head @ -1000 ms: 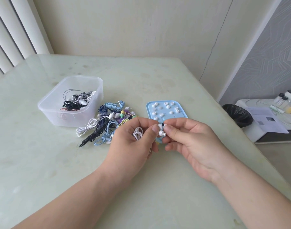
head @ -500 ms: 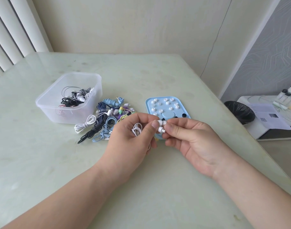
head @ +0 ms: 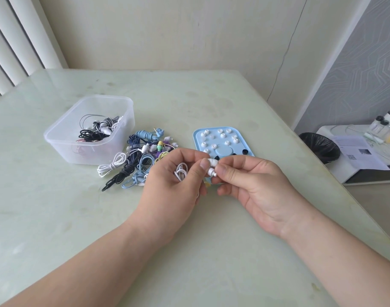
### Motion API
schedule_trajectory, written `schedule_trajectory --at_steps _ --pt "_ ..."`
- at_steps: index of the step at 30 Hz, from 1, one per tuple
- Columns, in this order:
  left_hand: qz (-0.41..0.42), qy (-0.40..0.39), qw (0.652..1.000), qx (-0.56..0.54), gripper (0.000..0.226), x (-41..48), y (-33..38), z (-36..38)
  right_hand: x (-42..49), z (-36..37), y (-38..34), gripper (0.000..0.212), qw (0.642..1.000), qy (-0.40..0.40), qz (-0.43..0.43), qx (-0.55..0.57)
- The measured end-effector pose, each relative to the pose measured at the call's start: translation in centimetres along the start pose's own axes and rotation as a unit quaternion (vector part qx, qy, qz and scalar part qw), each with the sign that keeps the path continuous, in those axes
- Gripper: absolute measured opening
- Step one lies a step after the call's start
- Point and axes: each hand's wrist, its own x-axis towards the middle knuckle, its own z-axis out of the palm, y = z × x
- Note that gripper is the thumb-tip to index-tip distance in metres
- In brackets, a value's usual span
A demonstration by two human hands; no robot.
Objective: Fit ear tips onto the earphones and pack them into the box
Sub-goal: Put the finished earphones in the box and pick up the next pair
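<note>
My left hand [head: 174, 185] grips a white pair of earphones [head: 211, 167], its coiled cable looped in the palm and two white buds sticking out past the thumb. My right hand [head: 253, 185] pinches at the buds' ends with thumb and forefinger; whether an ear tip is between them is hidden. Behind the hands lies a light blue tray [head: 245, 138] with several white ear tips [head: 222, 135] and a few black ones. A clear plastic box [head: 78, 149] at the left holds several bundled earphones. A pile of coiled earphones [head: 140, 162] lies between box and tray.
The pale green table [head: 189, 240] ends at a right edge near the tray. Beyond it, lower down, are a black bin [head: 320, 147] and a white stand with papers and small bottles [head: 362, 156]. Walls stand behind the table.
Both hands stay joined at the earbuds; they have shifted very slightly, and the view has tilted a little.
</note>
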Motion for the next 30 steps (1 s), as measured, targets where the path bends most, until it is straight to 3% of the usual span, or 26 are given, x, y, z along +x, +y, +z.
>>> schedule_trajectory --at_steps 15,23,30 --pt "-0.003 -0.006 0.999 -0.031 0.007 0.1 0.2 -0.1 0.1 -0.2 0.2 0.017 0.999 0.034 -0.035 0.005" --pt "-0.061 -0.054 0.991 -0.106 0.013 0.2 0.8 -0.4 0.1 -0.1 0.4 0.013 0.993 0.046 -0.09 -0.064" --pt "-0.105 -0.03 0.974 -0.199 0.021 0.4 1.3 -0.7 0.5 0.2 -0.4 0.008 0.986 0.083 -0.106 -0.102"
